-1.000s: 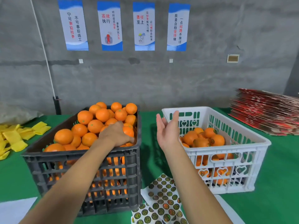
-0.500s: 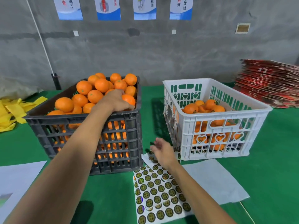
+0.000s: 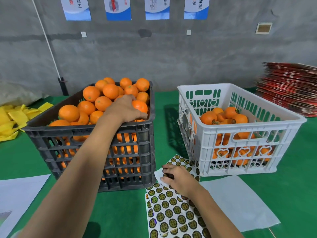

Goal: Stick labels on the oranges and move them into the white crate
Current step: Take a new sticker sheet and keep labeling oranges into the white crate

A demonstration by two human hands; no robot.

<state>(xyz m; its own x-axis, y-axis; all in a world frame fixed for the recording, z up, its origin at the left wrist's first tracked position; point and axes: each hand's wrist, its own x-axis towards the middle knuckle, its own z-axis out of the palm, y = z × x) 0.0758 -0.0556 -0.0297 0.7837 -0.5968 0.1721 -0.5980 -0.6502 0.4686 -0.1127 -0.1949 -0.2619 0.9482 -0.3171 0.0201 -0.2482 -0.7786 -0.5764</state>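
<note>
A black crate (image 3: 68, 134) heaped with oranges stands on the left. My left hand (image 3: 125, 109) reaches into its near right corner and grips one orange (image 3: 140, 105). To the right stands the white crate (image 3: 253, 134) holding several labelled oranges (image 3: 223, 116). In front, between the crates, lie sheets of round gold-and-black labels (image 3: 171, 212). My right hand (image 3: 176, 177) rests on the upper sheet with its fingers curled down on a label; whether it pinches one is hidden.
A green cloth (image 3: 291, 186) covers the table. White backing sheets lie at the near right (image 3: 240, 203) and near left (image 3: 17, 194). Yellow bags (image 3: 15, 117) are piled far left. A stack of red flattened cartons (image 3: 291, 90) sits far right. A grey wall is behind.
My right hand dropped from beside the white crate down onto the label sheets. My left hand stayed on the orange in the black crate. The camera tilted down.
</note>
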